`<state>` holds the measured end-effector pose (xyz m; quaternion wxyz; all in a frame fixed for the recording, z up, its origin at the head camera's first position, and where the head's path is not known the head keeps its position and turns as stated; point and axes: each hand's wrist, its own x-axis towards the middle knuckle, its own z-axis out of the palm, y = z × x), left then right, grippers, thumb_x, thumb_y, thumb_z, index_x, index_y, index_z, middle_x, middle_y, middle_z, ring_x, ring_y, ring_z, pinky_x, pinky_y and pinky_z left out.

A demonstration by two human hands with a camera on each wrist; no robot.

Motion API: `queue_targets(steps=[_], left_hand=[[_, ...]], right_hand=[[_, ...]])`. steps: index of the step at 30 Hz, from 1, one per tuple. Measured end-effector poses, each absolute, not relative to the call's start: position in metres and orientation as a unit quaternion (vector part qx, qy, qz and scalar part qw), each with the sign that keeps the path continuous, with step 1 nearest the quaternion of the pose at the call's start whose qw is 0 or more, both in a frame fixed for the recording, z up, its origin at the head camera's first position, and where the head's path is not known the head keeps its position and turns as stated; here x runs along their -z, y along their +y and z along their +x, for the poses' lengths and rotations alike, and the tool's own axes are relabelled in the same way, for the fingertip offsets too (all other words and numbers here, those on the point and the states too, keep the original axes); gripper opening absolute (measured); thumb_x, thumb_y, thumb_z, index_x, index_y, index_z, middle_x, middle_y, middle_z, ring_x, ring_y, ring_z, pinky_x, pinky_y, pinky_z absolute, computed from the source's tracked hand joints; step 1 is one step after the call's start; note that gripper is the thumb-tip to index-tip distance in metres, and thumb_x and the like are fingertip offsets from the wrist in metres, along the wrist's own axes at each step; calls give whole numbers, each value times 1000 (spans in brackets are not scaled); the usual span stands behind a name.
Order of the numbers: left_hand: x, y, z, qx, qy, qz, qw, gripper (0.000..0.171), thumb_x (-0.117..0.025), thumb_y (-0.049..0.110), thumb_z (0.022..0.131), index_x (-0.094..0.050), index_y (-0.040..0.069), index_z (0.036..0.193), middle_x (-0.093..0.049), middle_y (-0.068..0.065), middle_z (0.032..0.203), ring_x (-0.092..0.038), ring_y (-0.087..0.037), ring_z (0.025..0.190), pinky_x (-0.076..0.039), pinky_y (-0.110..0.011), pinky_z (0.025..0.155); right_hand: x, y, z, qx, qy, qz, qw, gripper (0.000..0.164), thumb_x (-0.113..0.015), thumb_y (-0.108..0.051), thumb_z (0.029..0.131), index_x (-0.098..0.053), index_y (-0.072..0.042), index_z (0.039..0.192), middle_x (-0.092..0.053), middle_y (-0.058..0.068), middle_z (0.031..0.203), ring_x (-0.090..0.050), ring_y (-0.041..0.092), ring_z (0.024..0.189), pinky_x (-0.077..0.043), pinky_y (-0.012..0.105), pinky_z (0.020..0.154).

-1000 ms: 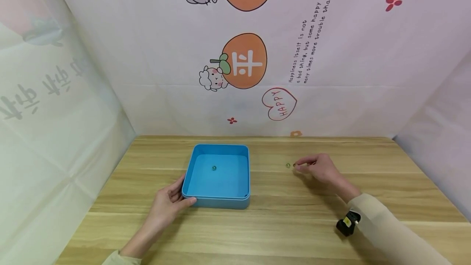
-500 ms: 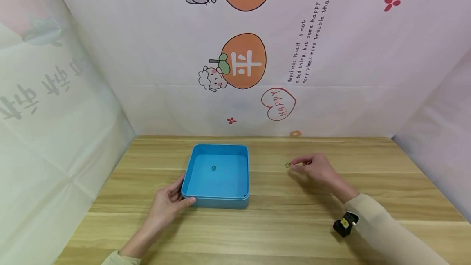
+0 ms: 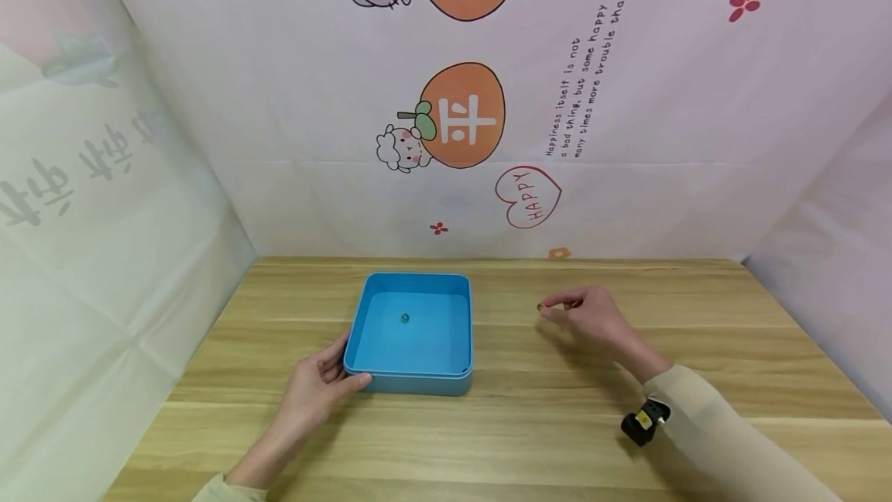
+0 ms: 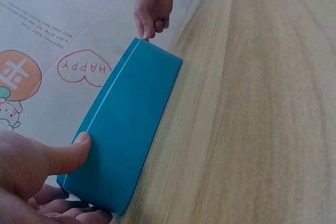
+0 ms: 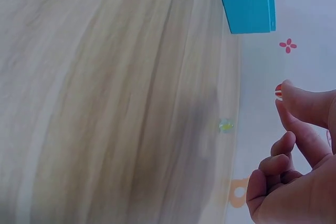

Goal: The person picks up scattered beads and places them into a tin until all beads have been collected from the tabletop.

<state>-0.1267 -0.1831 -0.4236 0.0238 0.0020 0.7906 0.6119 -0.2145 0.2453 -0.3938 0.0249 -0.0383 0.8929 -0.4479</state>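
A square blue box (image 3: 425, 386), open at the top, stands on the table. My left hand (image 3: 317, 390) grips its near left corner, with the thumb on the front wall (image 4: 128, 114) and the other fingers round the side. A small greenish marble (image 3: 405, 318) lies on the box's floor. My right hand (image 3: 592, 316) is to the right of the box, above the table. Its thumb and forefinger pinch a small marble (image 5: 279, 92) with red-orange and white in it. A clear yellow-green marble (image 5: 226, 125) lies on the table close by; the hand hides it in the head view.
The wood-grain table (image 3: 418, 448) ends at a printed white cloth (image 3: 313, 208) behind, with more cloth at the left and right. A tiny dark spot (image 3: 465, 369) shows at the box's near right corner. A black device (image 3: 644, 422) sits on the right wrist.
My right hand has moved left and slightly up, with the red-orange marble lifted from beside the yellow-green one. The left hand and the box have stayed put.
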Motion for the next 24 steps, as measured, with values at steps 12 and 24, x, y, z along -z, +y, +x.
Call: queue_targets(steps=[12,24], left_hand=[[423,-183,-128,-613,790,3,22,82,-82,2,92,-38,-3,160,-39,-26,160,-46,-40,141,-50,-41,105],[423,-183,-127,-615,788,1,26,82,-82,2,92,-38,-2,161,-39,-26,161,-46,-39,142,-51,-40,105]], right_hand=[[385,231,-217,461,886,-50,13,21,-82,-20,94,-84,-5,109,-71,7,100,-49,20,86,-41,29,67],[374,214,-224,460,885,-64,29,22,-80,-22,96,-84,-6,111,-69,8,105,-48,23,88,-40,34,69]])
